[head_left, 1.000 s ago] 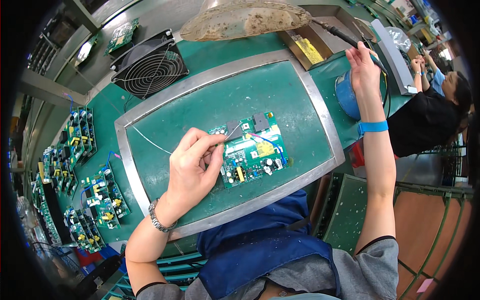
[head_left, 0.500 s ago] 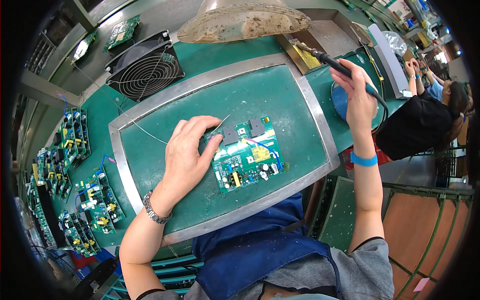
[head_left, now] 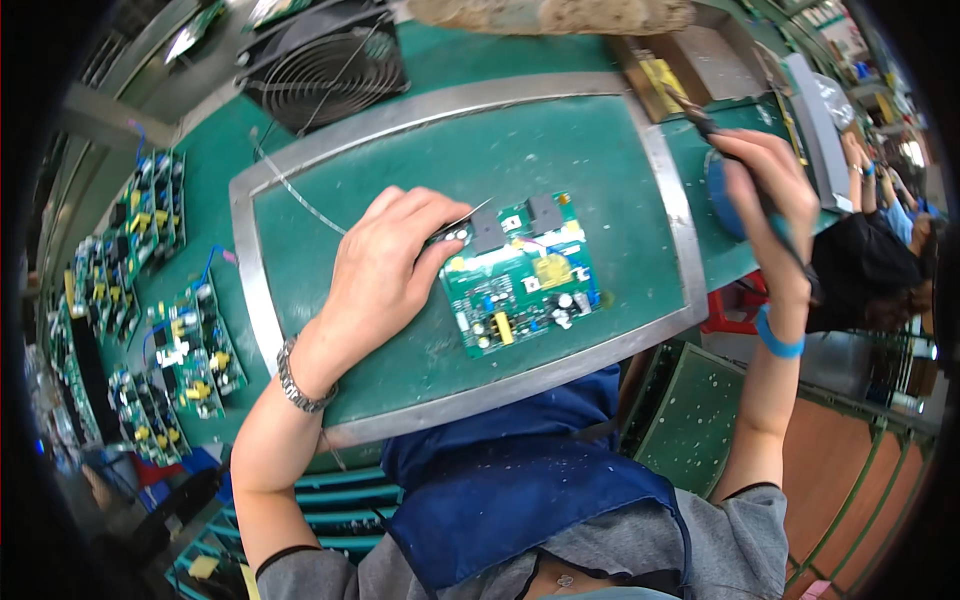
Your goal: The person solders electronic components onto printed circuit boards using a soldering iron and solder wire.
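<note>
My left hand (head_left: pixel 385 260) pinches a thin silvery solder wire (head_left: pixel 312 207) between thumb and forefinger. The wire's short free end points over the upper left edge of a green circuit board (head_left: pixel 505 275), beside two dark grey block parts. That board lies flat on the mat, with a blue lead and a yellow taped part on it. On the right, my right hand (head_left: pixel 775 185) is closed around a soldering iron (head_left: pixel 697 118). The iron's tip is up by a yellow sponge (head_left: pixel 660 85) in a metal tray. Motion blurs this hand and the handle.
A metal frame (head_left: pixel 672 200) borders the green work surface. Several populated boards (head_left: pixel 205 345) stand on the left. A black fan (head_left: pixel 325 75) and a stained hood (head_left: pixel 550 14) are at the back. A blue round object (head_left: pixel 722 195) sits beside my right hand; co-workers are farther right.
The whole view has shifted, so the bench appears higher and farther right. My right hand has moved a little rightward with the iron. The left hand keeps its pinch on the wire.
</note>
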The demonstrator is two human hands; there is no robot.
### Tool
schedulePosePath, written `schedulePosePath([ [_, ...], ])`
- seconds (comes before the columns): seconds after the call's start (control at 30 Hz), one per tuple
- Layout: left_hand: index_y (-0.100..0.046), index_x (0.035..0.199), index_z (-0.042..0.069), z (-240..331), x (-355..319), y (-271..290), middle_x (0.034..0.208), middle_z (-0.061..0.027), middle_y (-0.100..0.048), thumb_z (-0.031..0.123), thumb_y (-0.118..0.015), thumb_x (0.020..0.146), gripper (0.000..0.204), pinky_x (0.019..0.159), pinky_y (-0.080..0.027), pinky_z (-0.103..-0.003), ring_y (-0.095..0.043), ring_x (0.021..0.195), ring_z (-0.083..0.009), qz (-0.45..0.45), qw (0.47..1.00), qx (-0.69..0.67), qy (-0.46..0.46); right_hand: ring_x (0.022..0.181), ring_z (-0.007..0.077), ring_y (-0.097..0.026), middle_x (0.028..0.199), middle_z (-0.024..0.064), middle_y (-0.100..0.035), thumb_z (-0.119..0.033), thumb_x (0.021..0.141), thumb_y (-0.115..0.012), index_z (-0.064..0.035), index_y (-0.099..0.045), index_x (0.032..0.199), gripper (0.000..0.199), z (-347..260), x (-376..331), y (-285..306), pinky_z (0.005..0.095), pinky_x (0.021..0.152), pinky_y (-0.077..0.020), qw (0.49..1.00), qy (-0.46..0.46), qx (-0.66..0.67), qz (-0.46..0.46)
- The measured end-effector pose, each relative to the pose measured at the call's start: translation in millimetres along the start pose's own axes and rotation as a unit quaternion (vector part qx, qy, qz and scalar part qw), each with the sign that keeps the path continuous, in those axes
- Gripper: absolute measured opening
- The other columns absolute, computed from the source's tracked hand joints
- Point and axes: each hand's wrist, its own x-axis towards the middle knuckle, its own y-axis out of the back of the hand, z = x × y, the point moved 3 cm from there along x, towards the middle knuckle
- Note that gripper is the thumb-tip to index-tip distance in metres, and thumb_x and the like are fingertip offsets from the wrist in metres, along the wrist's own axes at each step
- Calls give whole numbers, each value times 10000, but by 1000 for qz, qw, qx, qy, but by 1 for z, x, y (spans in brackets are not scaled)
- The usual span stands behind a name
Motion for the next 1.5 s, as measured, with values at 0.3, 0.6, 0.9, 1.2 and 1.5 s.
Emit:
schedulePosePath([
  [0.3,-668,1039,20,-9,-3,16,987,-100,-647,18,-659,807,233,777,-476,-350,-585,908,-283,-6,997,75,28,796,214,-658,941,166,-681,-610,969,-361,84,-648,1136,770,-35,-76,2,308,712,-537,983,-84,-32,161],
  [0.6,-684,1077,104,66,-5,-12,947,-29,-619,118,-749,693,390,648,-472,-287,-574,838,-198,-60,990,89,-87,907,307,-684,1018,269,-657,-630,927,-436,127,-532,1208,813,-55,-100,-49,380,776,-567,937,-157,232,209],
  [0.9,-688,965,35,105,-60,-39,802,7,-537,104,-650,650,324,517,-403,-213,-495,715,-138,-163,954,192,-162,686,195,-638,842,182,-674,-314,930,-617,65,-590,1132,430,-62,-119,-22,277,669,-514,911,-213,284,212],
  [1.2,-679,993,27,61,-7,0,933,-79,-547,-8,-666,821,176,698,-474,-313,-556,811,-211,-56,992,-61,93,607,199,-632,743,149,-668,-451,849,-697,41,-625,1034,531,-45,-103,-8,268,602,-476,921,-113,349,132],
  [1.5,-705,917,28,42,-19,-6,791,-67,-600,-26,-741,754,175,550,-471,-284,-597,643,-166,16,996,59,64,467,170,-610,588,73,-643,-250,841,-688,24,-707,907,283,-54,-77,-35,257,466,-471,939,-81,332,29],
])
